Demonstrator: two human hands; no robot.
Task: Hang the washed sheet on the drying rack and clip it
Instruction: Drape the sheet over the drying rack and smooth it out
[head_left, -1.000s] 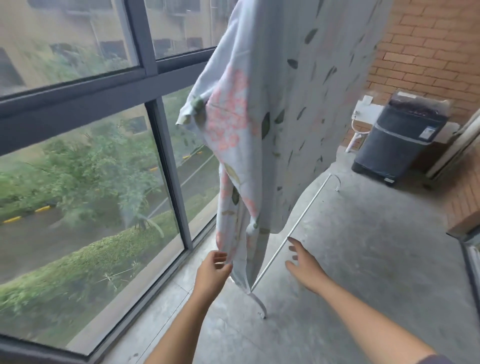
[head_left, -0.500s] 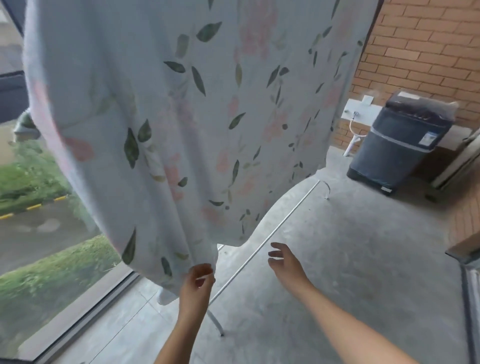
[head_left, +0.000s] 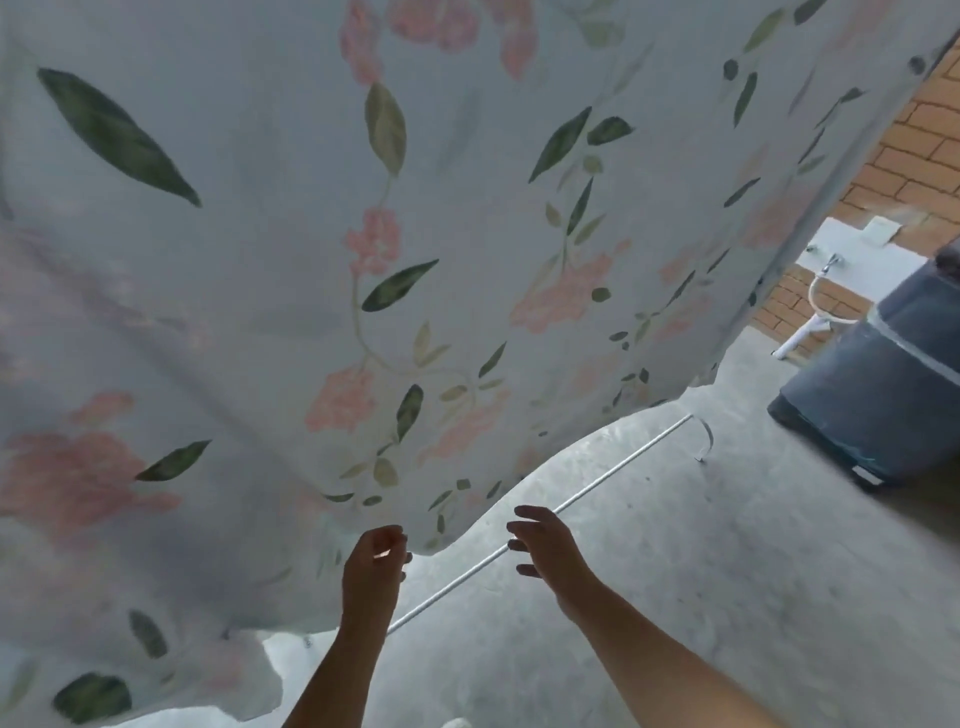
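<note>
- Sheet (head_left: 467, 234): one pale cloth printed with pink flowers and green leaves. It hangs from somewhere above the view and fills most of it. Its wavy lower edge ends above the concrete floor (head_left: 727, 597).
- Handling, as a judgement: it looks soft and limp, and is probably heavier than it looks if still damp. It will sag and bunch, so it is best held by the hem or corners and drawn flat.
- Left hand (head_left: 374, 566): finger and thumb pinch the lower hem.
- Right hand (head_left: 545, 551): open with fingers spread, just beside the hem, holding nothing.
- Drying rack (head_left: 623, 460): only one thin white bar shows, low by the floor. The top rail is out of view.
- Clips: none visible.
- One dark grey washing machine (head_left: 883, 395) stands well apart on the right.
</note>
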